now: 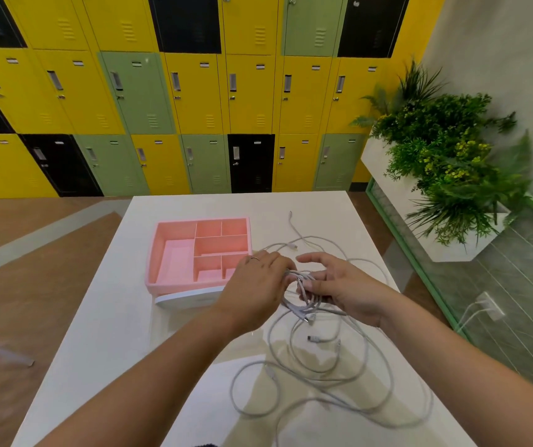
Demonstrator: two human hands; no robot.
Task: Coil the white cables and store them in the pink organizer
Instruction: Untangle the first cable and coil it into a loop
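Several white cables (pixel 323 375) lie tangled in loose loops on the white table (pixel 107 333), right of the pink organizer (pixel 175 253). The organizer has one long compartment at left and smaller ones at right, all without cables, and a white drawer at its front. A bundle of cable strands (pixel 304 301) is lifted between my hands. My left hand (pixel 255 282) grips the bundle from the left. My right hand (pixel 339 285) pinches the strands from the right, fingers curled around them. Loose ends with connectors trail toward me and toward the far table edge.
Yellow, green and black lockers (pixel 194 91) line the wall behind the table. A white planter with green plants (pixel 445 162) stands to the right. A wall socket (pixel 491 304) with white plugs sits low at right. Brown floor lies left of the table.
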